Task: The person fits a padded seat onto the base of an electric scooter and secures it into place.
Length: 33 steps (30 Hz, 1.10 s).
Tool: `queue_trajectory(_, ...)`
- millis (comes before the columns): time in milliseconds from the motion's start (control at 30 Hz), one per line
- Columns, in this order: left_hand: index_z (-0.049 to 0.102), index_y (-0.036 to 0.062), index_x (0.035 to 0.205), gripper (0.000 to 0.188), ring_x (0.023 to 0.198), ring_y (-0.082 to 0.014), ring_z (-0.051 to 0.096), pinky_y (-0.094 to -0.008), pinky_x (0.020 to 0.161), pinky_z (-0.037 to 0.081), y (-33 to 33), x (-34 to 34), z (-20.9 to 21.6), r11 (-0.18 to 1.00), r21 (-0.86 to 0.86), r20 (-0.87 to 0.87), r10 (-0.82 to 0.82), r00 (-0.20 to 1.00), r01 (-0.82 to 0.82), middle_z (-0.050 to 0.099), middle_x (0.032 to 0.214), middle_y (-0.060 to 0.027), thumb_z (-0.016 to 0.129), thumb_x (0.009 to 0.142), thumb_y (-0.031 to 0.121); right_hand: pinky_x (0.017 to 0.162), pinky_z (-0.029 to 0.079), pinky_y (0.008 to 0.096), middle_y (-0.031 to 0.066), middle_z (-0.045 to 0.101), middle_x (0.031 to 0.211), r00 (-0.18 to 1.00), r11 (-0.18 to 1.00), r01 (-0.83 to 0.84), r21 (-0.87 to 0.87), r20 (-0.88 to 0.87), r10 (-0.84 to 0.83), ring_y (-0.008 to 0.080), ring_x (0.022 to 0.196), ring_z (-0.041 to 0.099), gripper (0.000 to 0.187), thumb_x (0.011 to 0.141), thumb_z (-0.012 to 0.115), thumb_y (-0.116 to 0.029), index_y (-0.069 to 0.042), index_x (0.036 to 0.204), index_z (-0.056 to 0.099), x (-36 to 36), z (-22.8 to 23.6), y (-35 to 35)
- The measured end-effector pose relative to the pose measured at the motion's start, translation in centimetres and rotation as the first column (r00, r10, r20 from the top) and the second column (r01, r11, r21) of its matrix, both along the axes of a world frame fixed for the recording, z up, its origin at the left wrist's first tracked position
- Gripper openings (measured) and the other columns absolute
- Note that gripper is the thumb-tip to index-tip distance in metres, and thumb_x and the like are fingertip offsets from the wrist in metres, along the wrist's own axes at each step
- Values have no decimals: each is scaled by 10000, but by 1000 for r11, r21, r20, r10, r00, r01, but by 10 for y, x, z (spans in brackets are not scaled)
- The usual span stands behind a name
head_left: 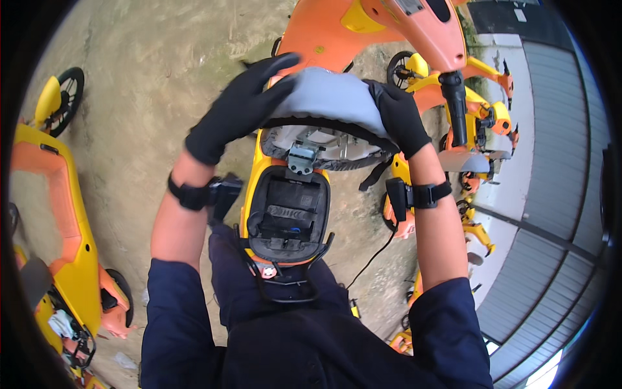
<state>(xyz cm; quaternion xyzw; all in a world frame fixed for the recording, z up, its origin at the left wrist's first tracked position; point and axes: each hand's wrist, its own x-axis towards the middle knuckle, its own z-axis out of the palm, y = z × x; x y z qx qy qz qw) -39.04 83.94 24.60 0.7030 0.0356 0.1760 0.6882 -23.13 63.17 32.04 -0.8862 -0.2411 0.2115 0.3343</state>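
The right hand (400,118), in a black glove, is closed around the right edge of the grey seat (337,97), its fingers curled over the rim. The left hand (249,104), also gloved, has its fingers partly spread and loosely bent, reaching across the seat's left side; it is blurred, and I cannot tell whether the fingers press on the cover or only pass over it.

The seat is tipped up between the 2 hands, its gathered black edge toward the wearer and part of its underside showing. A metal hinge (302,159) joins it to the scooter body just above the black storage tub (291,217), which lies uncovered. A black strap (376,175) dangles below the right hand.

Both forearms carry a wrist device on a black band; a thin cable (376,259) runs down near the right one (400,194). Behind the tub is a black rear rack (288,300). Ahead rises the scooter's orange front (330,32). Other yellow and orange scooters stand on both sides, on bare ground (155,58).
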Motion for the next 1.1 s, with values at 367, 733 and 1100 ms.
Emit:
queue_trajectory(367,463,112,1228,638,1205,-293,358,-413,988,253,-25,58,47,681,713,-333,123,935,164,421,1292,-130,532,754,534,837,416,291,138,605,1025,993,992,-109,56,-30,111,208,955,557,376,836,542,-324,-29,1067,577,-1,7,-32)
queue_trajectory(733,614,-5,943,454,709,-146,551,-285,692,446,-34,92,39,925,183,-503,-202,840,333,626,802,-90,527,835,428,693,438,295,157,632,752,993,993,-103,-53,-62,100,193,677,559,422,842,511,-377,29,868,627,19,1,-38)
queue_trajectory(1100,611,-9,931,354,847,-222,575,-308,783,435,-45,95,31,922,351,-363,-26,931,163,615,917,-141,568,810,320,707,446,308,161,622,804,989,997,-70,36,135,65,243,750,583,386,835,516,-351,24,834,610,20,-19,-41)
